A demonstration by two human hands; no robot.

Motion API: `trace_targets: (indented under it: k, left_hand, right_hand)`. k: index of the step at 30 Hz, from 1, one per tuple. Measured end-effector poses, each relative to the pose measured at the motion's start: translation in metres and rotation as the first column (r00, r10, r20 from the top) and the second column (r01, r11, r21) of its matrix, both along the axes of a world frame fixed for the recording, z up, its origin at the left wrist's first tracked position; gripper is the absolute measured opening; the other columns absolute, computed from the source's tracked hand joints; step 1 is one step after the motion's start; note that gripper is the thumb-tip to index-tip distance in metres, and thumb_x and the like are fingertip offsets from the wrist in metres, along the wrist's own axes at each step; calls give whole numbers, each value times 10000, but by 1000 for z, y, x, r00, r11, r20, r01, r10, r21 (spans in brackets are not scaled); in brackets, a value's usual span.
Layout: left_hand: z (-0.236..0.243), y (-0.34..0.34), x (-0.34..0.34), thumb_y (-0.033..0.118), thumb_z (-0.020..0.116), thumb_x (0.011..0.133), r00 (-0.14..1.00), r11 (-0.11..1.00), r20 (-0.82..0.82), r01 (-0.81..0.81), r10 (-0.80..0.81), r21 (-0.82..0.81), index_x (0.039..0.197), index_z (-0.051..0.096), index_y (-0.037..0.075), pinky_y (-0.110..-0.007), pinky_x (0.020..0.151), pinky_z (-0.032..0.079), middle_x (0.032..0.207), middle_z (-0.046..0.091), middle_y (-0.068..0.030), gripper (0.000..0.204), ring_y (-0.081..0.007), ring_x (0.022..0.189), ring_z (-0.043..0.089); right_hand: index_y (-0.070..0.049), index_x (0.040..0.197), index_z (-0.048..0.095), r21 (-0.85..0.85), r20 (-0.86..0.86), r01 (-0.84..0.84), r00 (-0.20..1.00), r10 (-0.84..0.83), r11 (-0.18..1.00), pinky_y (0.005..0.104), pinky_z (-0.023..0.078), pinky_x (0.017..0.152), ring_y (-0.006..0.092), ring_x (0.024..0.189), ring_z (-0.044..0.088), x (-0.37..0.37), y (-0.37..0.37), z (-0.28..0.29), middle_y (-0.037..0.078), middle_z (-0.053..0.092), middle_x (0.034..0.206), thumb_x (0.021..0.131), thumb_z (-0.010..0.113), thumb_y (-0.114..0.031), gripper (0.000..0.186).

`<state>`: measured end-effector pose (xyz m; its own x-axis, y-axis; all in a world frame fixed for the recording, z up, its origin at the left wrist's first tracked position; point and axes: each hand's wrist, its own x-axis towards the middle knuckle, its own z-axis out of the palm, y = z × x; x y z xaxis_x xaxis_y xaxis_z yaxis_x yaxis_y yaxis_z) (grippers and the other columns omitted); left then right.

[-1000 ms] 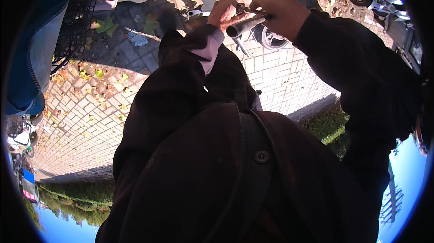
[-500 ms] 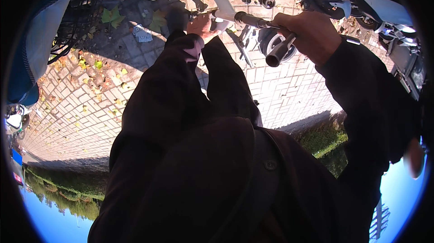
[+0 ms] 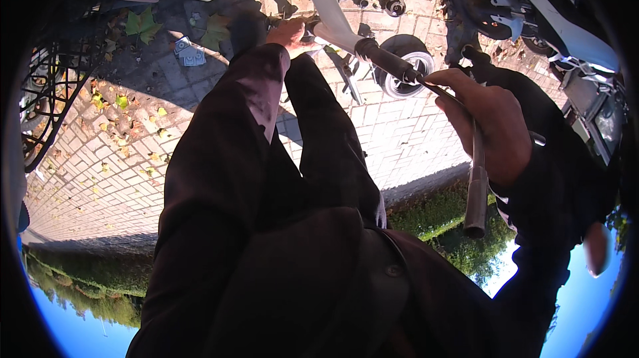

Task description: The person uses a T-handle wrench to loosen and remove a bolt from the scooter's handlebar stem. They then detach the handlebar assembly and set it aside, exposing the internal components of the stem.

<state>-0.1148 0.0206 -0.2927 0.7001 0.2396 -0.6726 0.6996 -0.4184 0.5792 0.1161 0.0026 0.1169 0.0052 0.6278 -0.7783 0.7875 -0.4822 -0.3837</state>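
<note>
My left hand is closed round a dark part beside the white frame, which looks like a scooter's or small bike's; the exact part is hidden by my fingers. From the frame a dark tube reaches toward my right hand. That right hand grips a metal socket wrench with several arms. One arm meets the end of the tube, another hangs down with its socket, and a further tip shows past my palm. Below the tube lies a small black wheel with a pale hub.
Brick paving with fallen leaves spreads below me. Two pale printed cards lie in the shade. A black wire basket stands at left. Parked two-wheelers crowd the upper right, and a small dark round part rests farther off.
My right hand has moved right and down, turning the wrench so its socket hangs lower. The dark tube's end shows more. My left hand keeps its grip.
</note>
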Motion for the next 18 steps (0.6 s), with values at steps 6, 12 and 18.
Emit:
trace_targets:
  k: [6, 12, 18]
  left_hand:
    - [-16, -11, 4, 350, 710, 868, 993, 995, 78, -96, 93, 35, 1121, 577, -8, -459, 913, 507, 1112, 628, -227, 458, -389, 1082, 610]
    - [-26, -32, -3, 360, 700, 895, 953, 964, 212, -243, 216, 108, 1108, 555, 17, -479, 924, 512, 1131, 623, -184, 428, -373, 1110, 592]
    - [-37, -41, -13, 335, 680, 908, 958, 970, 152, -237, 243, -57, 1182, 523, 6, -470, 944, 483, 1192, 595, -209, 456, -386, 1142, 570]
  right_hand:
    - [-38, 1148, 623, -331, -80, 524, 813, -577, 785, 235, 262, 476, 18, 524, 334, -6, -4, 0, -66, 436, 625, 1003, 573, -143, 186]
    - [-44, 1181, 572, -614, 5, 755, -289, -957, -231, 204, 201, 387, 13, 449, 250, -22, -11, 10, -92, 294, 625, 1071, 472, -209, 221]
    - [-20, 1278, 527, -629, -107, 762, -280, -954, -153, 200, 359, 428, 24, 469, 347, -28, -16, 10, -49, 411, 701, 1078, 443, -243, 311]
